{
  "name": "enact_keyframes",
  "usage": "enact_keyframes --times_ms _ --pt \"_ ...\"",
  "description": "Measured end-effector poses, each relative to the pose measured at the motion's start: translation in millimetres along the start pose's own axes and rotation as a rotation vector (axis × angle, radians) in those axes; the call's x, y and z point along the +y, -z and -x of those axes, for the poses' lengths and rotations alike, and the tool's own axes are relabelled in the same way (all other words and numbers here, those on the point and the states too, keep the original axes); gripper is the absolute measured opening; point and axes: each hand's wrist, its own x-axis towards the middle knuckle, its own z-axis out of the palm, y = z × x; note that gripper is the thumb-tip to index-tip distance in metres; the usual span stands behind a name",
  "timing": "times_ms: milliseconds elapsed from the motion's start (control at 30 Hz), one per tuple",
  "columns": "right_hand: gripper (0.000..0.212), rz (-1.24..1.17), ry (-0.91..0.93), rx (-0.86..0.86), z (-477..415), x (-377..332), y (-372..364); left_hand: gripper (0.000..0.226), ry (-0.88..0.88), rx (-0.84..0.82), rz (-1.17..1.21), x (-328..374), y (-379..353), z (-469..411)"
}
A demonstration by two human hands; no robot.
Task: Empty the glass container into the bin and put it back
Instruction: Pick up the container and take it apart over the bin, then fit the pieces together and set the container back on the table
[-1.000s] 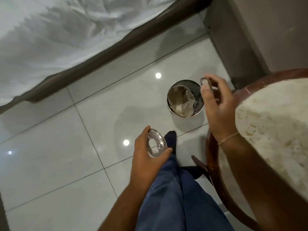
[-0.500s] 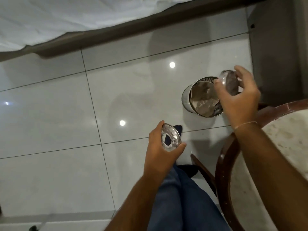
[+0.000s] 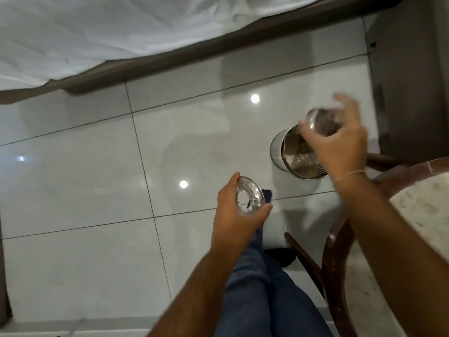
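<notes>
My right hand (image 3: 340,147) grips the small glass container (image 3: 324,124), tipped on its side right above the round metal bin (image 3: 277,152) on the floor. The container is blurred, so what it holds cannot be read. The bin has a perforated wall and pale, crumpled waste inside. My left hand (image 3: 233,215) holds a round glass lid (image 3: 250,198) with a hollow centre, lower and left of the bin, over my leg.
A round table (image 3: 427,200) with a pale stone top and dark wooden rim stands at the right, close to the bin. A bed with white sheets (image 3: 97,32) runs along the top. A grey cabinet (image 3: 408,81) stands behind the bin. Glossy floor tiles lie to the left.
The right hand has turned the container further over above the bin and is now motion-blurred. The left hand keeps the lid in much the same place. The view has shifted slightly.
</notes>
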Motion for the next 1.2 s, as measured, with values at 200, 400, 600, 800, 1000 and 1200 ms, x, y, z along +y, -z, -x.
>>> enact_keyframes --times_ms 200,400,600,800,1000,1200 --pt "0.070 -0.003 0.142 0.331 -0.6 -5.2 3.7 0.101 -0.040 0.014 0.002 21.8 2.8 -17.6" --pt "0.086 -0.081 -0.497 -0.051 36.0 30.7 -37.5 0.100 -0.093 -0.002 -0.061 32.8 3.6 -19.6" --pt "0.073 -1.031 -0.795 -0.092 64.2 50.4 19.9 0.099 -0.226 -0.210 -0.165 57.3 -9.9 -12.1" --pt "0.094 -1.274 -0.758 -0.188 123.6 71.6 67.6 0.103 -0.445 -0.502 -0.319 95.8 -47.5 7.1" --pt "0.056 -1.340 -0.749 -0.118 177.8 90.1 93.1 0.107 -0.601 -0.728 -0.468 109.8 -97.4 33.1" --pt "0.071 -1.422 -0.875 0.070 231.3 132.2 130.2 0.108 -0.714 -0.877 -0.650 104.4 -162.9 83.9"
